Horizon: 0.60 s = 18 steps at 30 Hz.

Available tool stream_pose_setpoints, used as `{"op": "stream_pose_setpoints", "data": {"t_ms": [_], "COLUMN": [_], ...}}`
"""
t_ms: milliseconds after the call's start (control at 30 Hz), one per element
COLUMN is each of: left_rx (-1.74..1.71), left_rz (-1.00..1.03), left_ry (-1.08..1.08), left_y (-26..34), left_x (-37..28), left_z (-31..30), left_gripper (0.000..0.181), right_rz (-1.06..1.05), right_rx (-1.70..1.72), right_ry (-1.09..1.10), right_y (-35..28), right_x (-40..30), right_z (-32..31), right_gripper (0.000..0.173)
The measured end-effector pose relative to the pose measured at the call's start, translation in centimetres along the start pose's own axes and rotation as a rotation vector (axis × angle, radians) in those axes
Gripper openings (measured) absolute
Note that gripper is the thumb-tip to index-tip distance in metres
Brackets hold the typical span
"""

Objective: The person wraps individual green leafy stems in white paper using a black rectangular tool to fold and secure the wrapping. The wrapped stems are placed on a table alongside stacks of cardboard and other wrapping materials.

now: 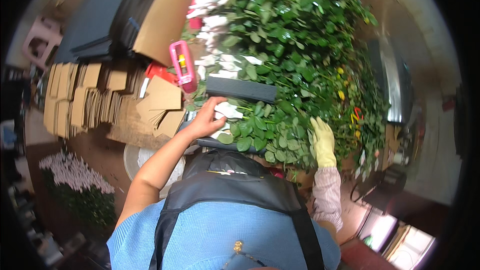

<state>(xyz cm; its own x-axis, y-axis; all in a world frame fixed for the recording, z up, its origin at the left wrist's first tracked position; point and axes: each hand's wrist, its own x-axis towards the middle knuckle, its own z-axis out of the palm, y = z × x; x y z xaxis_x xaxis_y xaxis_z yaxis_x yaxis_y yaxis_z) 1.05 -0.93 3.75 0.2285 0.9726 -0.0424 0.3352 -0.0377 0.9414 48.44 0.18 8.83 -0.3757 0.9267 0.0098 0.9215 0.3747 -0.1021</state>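
Note:
My bare left hand [208,118] is at the bud end of a leafy bunch of cut flowers, seemingly roses. Between its thumb and fingers lies a white-sleeved flower bud [228,110]. The green leaves and stems [258,129] of the bunch stretch to the right, between a dark ridged block [241,89] and a dark edge [225,143] nearer my body. At the stem side, my right hand [323,140], in a pale yellow glove, rests against the foliage with fingers extended. Leaves hide whether it grips any stems.
A large pile of leafy stems [292,33] with white-sleeved buds covers the far side. A pink tape dispenser [190,82], loose cardboard pieces [163,99] and cardboard stacks [90,97] lie left. More sleeved flowers [78,172] stand low left; a whitish bin [129,163] sits below the table edge.

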Motion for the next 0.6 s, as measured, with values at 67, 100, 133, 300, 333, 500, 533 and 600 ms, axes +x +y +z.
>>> {"op": "stream_pose_setpoints", "data": {"t_ms": [67, 100, 133, 300, 333, 500, 533, 600], "left_rx": [0.043, 0.069, 0.118, 0.001, -0.010, 0.019, -0.069, -0.118], "left_rz": [0.011, 0.011, 0.022, -0.011, -0.013, 0.077, 0.041, 0.008], "left_ry": [0.005, 0.015, 0.015, 0.047, 0.038, 0.023, 0.010, -0.006], "left_y": [1.1, 1.1, 0.9, -1.6, -1.3, -0.4, -0.4, -0.4], "left_x": [0.2, 0.1, 0.0, 0.0, 0.3, 0.8, 0.6, 0.6], "left_z": [-0.2, -0.3, -0.4, 0.5, 0.5, 0.0, -0.2, -0.3], "left_gripper": [0.060, 0.060, 0.061, 0.068, 0.068, 0.063, 0.063, 0.064], "right_rz": [0.054, 0.082, 0.154, 0.095, 0.004, -0.122, -0.028, 0.011], "right_rx": [-0.094, -0.181, -0.340, 0.540, 0.360, -0.056, -0.037, 0.094], "right_ry": [-0.039, -0.042, -0.078, -0.294, -0.328, -0.435, -0.495, -0.269], "right_y": [-0.7, -1.6, -3.1, -18.8, -20.6, -22.3, -23.0, -24.0], "right_x": [0.6, 1.1, 2.1, 8.3, 9.0, 13.9, 14.7, 14.2], "right_z": [-2.5, -5.2, -7.7, -15.9, -13.8, -4.4, -5.4, -7.2], "right_gripper": [0.058, 0.059, 0.060, 0.047, 0.048, 0.041, 0.037, 0.028]}}
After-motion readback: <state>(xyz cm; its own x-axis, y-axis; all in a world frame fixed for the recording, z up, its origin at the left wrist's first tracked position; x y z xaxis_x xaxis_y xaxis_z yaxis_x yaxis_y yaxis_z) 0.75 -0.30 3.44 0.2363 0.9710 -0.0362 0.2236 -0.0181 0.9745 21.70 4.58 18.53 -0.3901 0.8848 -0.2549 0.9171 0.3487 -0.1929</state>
